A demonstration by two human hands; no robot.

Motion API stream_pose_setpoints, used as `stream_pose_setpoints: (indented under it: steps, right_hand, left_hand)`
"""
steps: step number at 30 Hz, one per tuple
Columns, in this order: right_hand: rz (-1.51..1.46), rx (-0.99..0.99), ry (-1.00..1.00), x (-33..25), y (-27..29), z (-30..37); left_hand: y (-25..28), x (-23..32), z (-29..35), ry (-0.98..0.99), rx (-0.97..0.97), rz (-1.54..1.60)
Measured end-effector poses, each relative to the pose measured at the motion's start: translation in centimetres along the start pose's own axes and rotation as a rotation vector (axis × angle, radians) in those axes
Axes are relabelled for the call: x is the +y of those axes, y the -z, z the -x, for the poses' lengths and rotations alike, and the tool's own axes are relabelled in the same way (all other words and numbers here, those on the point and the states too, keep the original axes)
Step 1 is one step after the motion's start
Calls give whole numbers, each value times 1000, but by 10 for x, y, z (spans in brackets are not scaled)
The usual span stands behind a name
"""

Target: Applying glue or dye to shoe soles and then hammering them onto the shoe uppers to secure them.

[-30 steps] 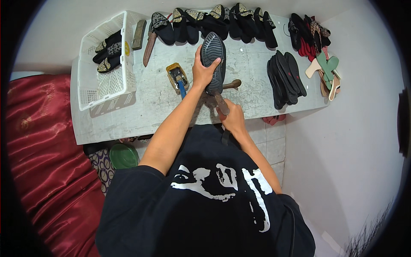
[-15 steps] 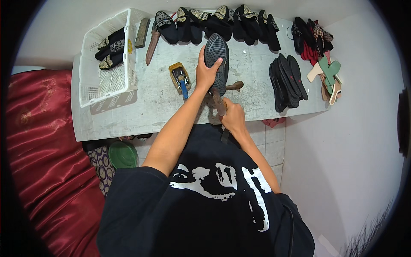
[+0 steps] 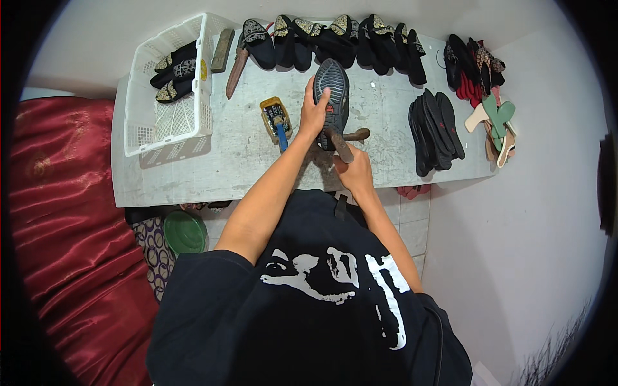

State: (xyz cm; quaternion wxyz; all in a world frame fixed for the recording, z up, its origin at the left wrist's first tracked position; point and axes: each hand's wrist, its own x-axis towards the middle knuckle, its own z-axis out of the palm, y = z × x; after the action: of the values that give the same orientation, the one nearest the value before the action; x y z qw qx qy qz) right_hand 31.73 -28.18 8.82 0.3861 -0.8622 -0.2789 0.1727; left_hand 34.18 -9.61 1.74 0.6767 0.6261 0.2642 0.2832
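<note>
A black shoe (image 3: 331,78) is held sole up over the table, its ridged grey-black underside showing with a small red patch near the middle. My left hand (image 3: 313,114) is closed round its left side, thumb laid on the sole. In my closed right hand (image 3: 356,172) is a worn, brown, hammer-like tool (image 3: 339,145), its thick end at the shoe's near end. From beside the shoe a brown knobbed piece (image 3: 358,135) juts to the right; what it belongs to is hidden. Left of my left hand sits a small yellow container (image 3: 265,110) with metal bits and a blue-handled tool (image 3: 282,137).
A white plastic basket (image 3: 131,128) with shoes stands at the table's left. Black decorated shoes (image 3: 300,56) line the back edge, near a brown sheath-like piece (image 3: 237,74). Black soles (image 3: 432,135) and green and beige pieces (image 3: 497,114) lie right.
The thick end of the tool has swung a little rightward and now slants across the shoe's near end. My left thumb has shifted, baring a red patch. The whole view has moved slightly.
</note>
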Motion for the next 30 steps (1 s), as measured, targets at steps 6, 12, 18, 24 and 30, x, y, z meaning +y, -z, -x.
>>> stream_pose_setpoints:
  steps: [6, 12, 18, 24, 30]
  right_hand:
    - [-46, -26, -37, -5, 6, -1]
    - [-198, -8, -153, -29, 12, 0]
    - [-431, -134, -217, -20, 30, -10]
    - [-140, -141, 21, -10, 32, -1]
    - [-157, -104, -3, -12, 29, 13]
  left_hand:
    - [53, -5, 26, 338, -379, 356]
    - [36, -3, 69, -51, -349, -235]
    - [16, 8, 79, -26, -242, -380]
    - [9, 39, 82, 60, -165, -393]
    - [2, 24, 88, -30, -22, -461]
